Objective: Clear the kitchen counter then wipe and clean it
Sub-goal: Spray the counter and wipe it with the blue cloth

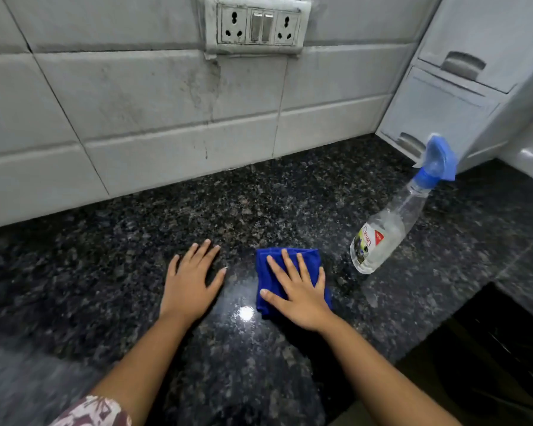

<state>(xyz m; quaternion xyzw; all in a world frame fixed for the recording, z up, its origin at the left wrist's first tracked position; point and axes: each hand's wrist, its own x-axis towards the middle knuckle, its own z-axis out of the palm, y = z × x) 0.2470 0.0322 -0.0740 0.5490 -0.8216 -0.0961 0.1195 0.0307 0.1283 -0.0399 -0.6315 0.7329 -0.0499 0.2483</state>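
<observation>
A person's right hand (300, 292) presses flat, fingers straight and spread, on a folded blue cloth (285, 273) at lower centre of a dark speckled granite counter (111, 262). The left hand (191, 278) lies just left of it, fingers straight, palm down on bare stone. A clear spray bottle (394, 219) with blue trigger stands at right, near white drawers (443, 99); a socket panel (257, 24) tops the tiled wall (105, 96).

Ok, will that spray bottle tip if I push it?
The spray bottle is tall and narrow with a bulky trigger head, so a high push would probably tip it. The counter looks polished, so a low push likely slides it.
</observation>
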